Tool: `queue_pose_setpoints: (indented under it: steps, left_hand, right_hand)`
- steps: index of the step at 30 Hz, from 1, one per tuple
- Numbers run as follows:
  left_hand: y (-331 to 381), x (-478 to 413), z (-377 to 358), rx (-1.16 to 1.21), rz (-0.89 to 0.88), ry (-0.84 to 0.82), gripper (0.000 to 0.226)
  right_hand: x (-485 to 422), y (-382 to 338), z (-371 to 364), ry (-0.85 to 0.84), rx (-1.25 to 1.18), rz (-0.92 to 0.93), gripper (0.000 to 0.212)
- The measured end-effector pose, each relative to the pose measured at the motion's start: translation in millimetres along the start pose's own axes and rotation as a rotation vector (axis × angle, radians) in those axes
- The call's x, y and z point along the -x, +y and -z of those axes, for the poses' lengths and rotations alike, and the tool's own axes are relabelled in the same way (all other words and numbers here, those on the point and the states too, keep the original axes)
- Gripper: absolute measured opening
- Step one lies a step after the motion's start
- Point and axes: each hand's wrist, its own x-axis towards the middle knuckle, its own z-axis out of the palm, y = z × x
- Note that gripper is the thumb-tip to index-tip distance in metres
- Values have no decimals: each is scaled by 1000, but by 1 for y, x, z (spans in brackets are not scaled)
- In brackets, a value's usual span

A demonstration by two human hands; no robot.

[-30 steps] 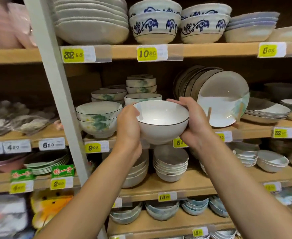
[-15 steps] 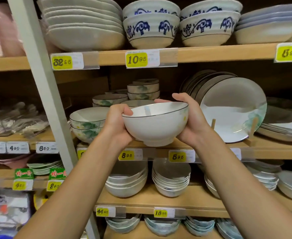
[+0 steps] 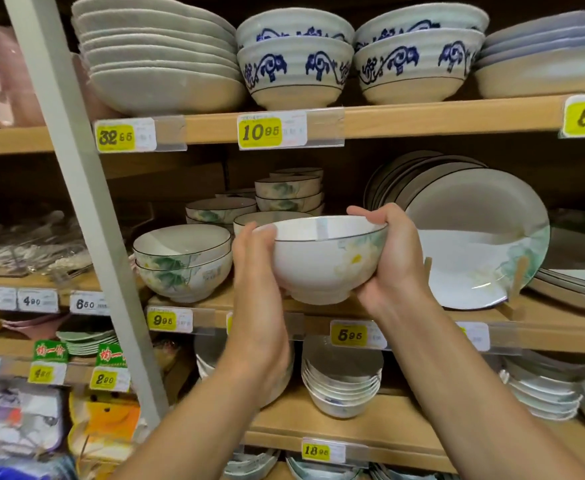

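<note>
Both hands clasp a white bowl (image 3: 322, 261) upright at the front edge of the middle shelf (image 3: 543, 327): the left hand (image 3: 254, 268) cups its left wall, thumb at the rim, while the right hand (image 3: 393, 261) wraps its right wall. Just left of the grip stand stacked floral bowls (image 3: 180, 261); just right leans a large plate (image 3: 474, 237). Smaller bowl stacks (image 3: 287, 194) sit behind, with open air beneath the upper shelf (image 3: 422, 117).

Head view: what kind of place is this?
Probably a shop selling tableware: yellow price tags line the wooden shelves, which carry stacks of blue-patterned bowls and upright plates.
</note>
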Motion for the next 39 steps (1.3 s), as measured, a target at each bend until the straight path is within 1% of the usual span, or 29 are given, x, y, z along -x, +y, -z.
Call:
queue_pose_setpoints:
  steps: [2, 4, 5, 7, 9, 11, 12, 14, 16, 19, 22, 26, 28, 31, 33, 35, 37, 39]
  left_hand:
    - [-10, 20, -3, -62, -97, -54, 85]
    - [-14, 26, -6, -125, -162, -32, 108]
    - [-13, 24, -5, -131, -175, -23, 113]
    - [-4, 11, 3, -91, -179, -48, 107]
    - [13, -7, 17, -69, -119, -124, 104]
    - [27, -25, 30, -79, -58, -210, 103]
    - [32, -34, 35, -70, -23, -222, 106]
    - [39, -52, 40, -38, 43, -222, 126]
    - [44, -66, 43, -49, 44, -260, 137]
    - [46, -82, 49, -76, -3, -336, 133]
    - [49, -97, 57, -125, -81, -374, 125]
    - [51, -119, 67, -161, -132, -458, 92]
    - [48, -129, 71, -174, -141, -479, 83]
    - [38, -143, 77, -243, -159, -463, 89]
    - [30, -153, 79, -290, -160, -432, 85]
    - [26, -162, 78, -316, -156, -403, 78]
    - [25, -171, 76, -340, -150, -396, 80]
    - [27, -178, 77, -379, -141, -432, 81]
  right_hand:
    - [1, 4, -3, 34, 36, 65, 31]
    - [5, 10, -5, 21, 77, 108, 34]
    - [6, 13, -4, -14, 100, 128, 39]
    - [8, 15, -1, -166, 117, 153, 44]
    - [8, 12, 2, -335, 133, 164, 45]
    - [1, 6, 3, -439, 216, 172, 51]
    - [-3, 4, 2, -484, 253, 179, 51]
    - [-12, 1, -2, -519, 317, 215, 52]
    - [-19, 0, -7, -474, 371, 262, 57]
    - [-29, 4, -14, -420, 406, 319, 61]
    - [-35, 9, -18, -412, 387, 361, 60]
    - [-44, 9, -22, -449, 371, 440, 58]
    - [-51, 8, -22, -463, 367, 454, 59]
    - [-65, 10, -20, -459, 381, 442, 65]
    - [-76, 11, -19, -430, 404, 440, 68]
    - [-87, 12, -18, -417, 414, 436, 64]
    - [-96, 12, -18, -409, 432, 431, 56]
    - [-102, 14, -18, -407, 456, 429, 53]
